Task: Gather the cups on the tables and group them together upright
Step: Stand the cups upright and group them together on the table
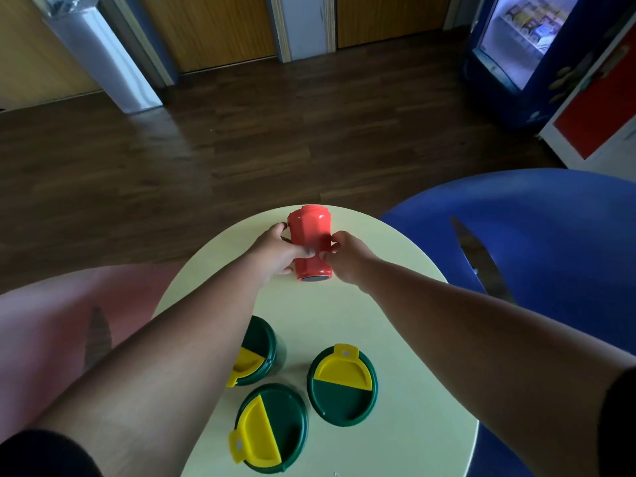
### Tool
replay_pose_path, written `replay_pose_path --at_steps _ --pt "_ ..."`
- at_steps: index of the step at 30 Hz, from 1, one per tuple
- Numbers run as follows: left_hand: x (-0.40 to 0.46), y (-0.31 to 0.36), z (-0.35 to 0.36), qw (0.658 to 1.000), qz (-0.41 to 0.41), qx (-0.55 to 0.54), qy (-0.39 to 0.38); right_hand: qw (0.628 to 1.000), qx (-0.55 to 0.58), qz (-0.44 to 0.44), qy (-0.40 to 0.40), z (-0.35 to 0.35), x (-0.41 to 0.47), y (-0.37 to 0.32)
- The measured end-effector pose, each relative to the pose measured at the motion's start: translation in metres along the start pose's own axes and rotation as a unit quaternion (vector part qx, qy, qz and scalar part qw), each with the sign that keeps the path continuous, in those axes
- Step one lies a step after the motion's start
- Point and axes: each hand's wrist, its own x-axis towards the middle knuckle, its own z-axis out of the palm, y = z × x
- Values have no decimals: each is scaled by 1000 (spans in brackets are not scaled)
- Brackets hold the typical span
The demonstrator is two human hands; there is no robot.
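Your left hand (275, 251) and right hand (346, 258) clamp the red cup (309, 246) between their fingers. It looks tipped, long axis running twelve-to-six. The green cups (340, 387) wait at six o'clock.

Pretty dim room overall, dark wood-plank floor (241, 139) soaking up most of the light. Back wall has wooden panels (210, 25) with pale trim between them. A silvery-white column thing (99, 53) leans into view on the left. Far right there's a lit blue drinks fridge (523, 39) glowing bright, next to a white cabinet with a red panel (599, 108). Round tables up close: pale yellow (344, 315), blue (537, 232), pink (44, 325).
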Motion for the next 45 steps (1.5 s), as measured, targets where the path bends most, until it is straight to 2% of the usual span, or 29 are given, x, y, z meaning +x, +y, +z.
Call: replay_pose_path --at_steps 4,12,24,32,40,45 --pt "-15 1 -8 999 25 23 -6 999 -7 -41 13 2 -12 5" --pt "-60 -4 -17 964 147 222 10 995 -78 -56 14 3 -41 11" --pt "-114 -10 -23 922 222 317 -2 984 -166 -64 -14 -15 -82 3" --pt "-135 -20 -20 910 226 349 0 977 -204 -51 -38 -16 -103 -1" --pt "-144 -21 -23 918 216 334 6 977 -200 -39 -61 -16 -107 -4" --pt "-163 -30 -37 912 217 343 62 986 -160 -35 -19 -17 -109 -14"
